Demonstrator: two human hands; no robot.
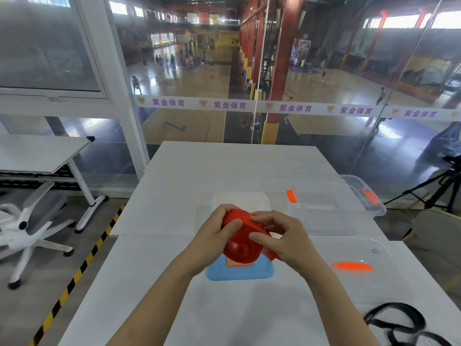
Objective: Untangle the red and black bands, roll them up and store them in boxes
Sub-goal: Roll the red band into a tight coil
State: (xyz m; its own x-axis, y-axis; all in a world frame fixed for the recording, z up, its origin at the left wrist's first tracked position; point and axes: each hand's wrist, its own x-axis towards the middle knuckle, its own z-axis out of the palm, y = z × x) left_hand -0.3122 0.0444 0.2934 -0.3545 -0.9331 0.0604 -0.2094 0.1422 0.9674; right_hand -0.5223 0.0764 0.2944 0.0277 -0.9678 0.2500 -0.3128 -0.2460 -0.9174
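Observation:
Both hands hold the red band (240,248), mostly wound into a thick roll, above the middle of the white table (174,176). My left hand (214,231) grips the roll's left side with the thumb on top. My right hand (279,236) pinches the loose end of the band on the right. The black band (399,325) lies loose and looped at the table's near right corner. A small clear box (259,199) sits just beyond my hands. Its blue lid (239,270) lies flat under the roll.
A larger clear box (349,196) with orange latches stands at the far right, its clear lid (359,260) with an orange clip lying nearer me. A white chair (30,228) and a second table stand to the left. A tripod (439,186) stands at the right, glass wall ahead.

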